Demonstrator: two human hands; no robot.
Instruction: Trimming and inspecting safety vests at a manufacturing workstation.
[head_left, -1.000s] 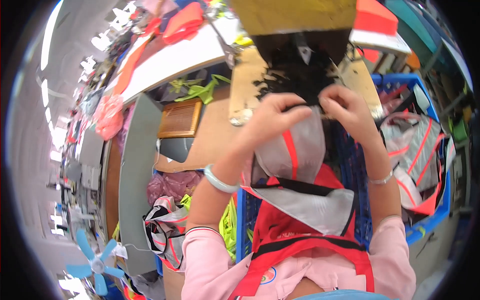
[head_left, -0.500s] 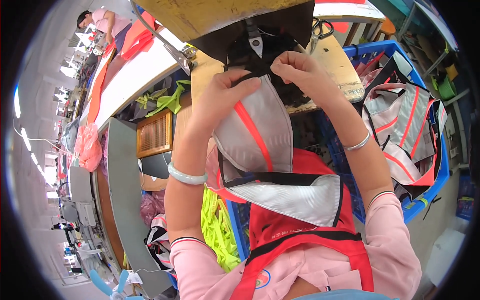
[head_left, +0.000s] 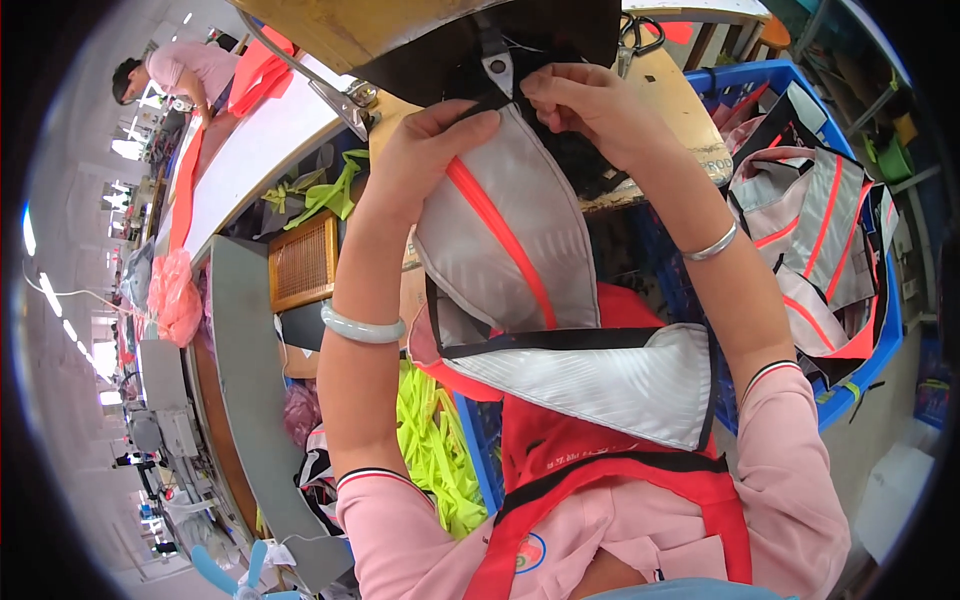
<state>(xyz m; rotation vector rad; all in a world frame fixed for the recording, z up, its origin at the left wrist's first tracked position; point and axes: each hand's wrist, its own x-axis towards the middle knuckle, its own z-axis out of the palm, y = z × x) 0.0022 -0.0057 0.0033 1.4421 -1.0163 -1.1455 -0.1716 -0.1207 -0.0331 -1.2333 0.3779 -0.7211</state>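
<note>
Our left hand (head_left: pixel 435 140) grips the grey cloth (head_left: pixel 510 210) near its top corner, thumb on the near face. Our right hand (head_left: pixel 585 100) is closed at that corner and seems to pinch the black binding (head_left: pixel 490 103), though the dark background hides its fingertips. The cloth, with one orange stripe, slopes down toward us, its lower flap over our red apron (head_left: pixel 725 510). A pointed metal tip (head_left: pixel 499 75) sits just above the corner. Beyond our right hand, scissors (head_left: pixel 640 38) lie on the wooden surface (head_left: pixel 670 120). To our right, a blue crate (head_left: pixel 735 76) holds similar grey pieces (head_left: pixel 825 230); to our left lies lime fabric (head_left: pixel 435 450).
</note>
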